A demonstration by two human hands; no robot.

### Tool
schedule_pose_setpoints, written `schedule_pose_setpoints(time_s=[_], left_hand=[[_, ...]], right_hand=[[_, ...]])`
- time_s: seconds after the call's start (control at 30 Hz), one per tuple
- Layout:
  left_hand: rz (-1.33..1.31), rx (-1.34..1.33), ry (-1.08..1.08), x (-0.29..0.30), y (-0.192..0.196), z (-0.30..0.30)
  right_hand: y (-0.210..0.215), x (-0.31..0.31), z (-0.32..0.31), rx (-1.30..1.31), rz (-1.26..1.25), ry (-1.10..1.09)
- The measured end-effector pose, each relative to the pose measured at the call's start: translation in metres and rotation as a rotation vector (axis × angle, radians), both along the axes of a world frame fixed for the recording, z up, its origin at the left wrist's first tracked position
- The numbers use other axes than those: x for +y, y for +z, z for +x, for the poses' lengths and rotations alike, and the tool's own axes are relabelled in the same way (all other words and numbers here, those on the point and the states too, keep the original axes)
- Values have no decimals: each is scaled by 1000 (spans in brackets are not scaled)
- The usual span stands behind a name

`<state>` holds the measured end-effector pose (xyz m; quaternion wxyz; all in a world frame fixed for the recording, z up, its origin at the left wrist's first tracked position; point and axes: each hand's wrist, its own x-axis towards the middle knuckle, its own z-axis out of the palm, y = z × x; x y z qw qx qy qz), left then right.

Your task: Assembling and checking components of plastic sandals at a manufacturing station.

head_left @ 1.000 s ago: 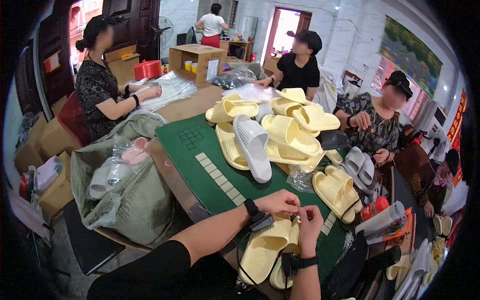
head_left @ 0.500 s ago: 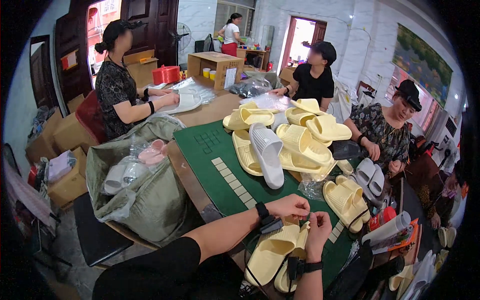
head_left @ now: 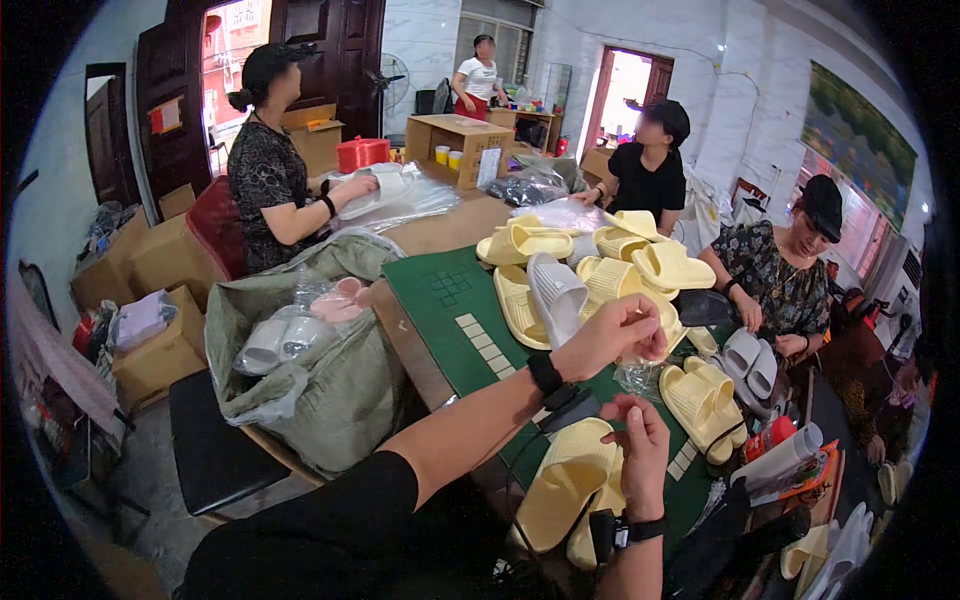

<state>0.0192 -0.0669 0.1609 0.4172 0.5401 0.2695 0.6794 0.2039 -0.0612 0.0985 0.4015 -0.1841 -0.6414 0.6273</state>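
- Right hand [head_left: 640, 445] is raised with fingers curled loosely, gripping nothing visible, just above 2 pale yellow slippers [head_left: 570, 480] at the table's near edge.
- Left hand [head_left: 615, 335] hovers higher, fingertips pinched together; whether it holds anything is unclear.
- Beyond, on the green mat [head_left: 450, 310], a slipper pile [head_left: 590, 270].

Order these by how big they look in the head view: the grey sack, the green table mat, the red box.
1. green table mat
2. grey sack, close to the mat in size and nearer the camera, so unsure
3. red box, farthest away
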Motion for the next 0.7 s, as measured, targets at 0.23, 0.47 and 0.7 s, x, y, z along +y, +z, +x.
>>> schedule_pose_setpoints(time_s=[0.23, 0.47, 0.7], left_hand=[[-44, 207, 157, -28, -19, -18], [-162, 1362, 364, -42, -99, 74], [-184, 1475, 309, -39, -107, 83]], right_hand=[[51, -47, 31, 349, 0, -420], [90, -105, 73, 666, 161, -523], [83, -145, 94, 482, 195, -641]])
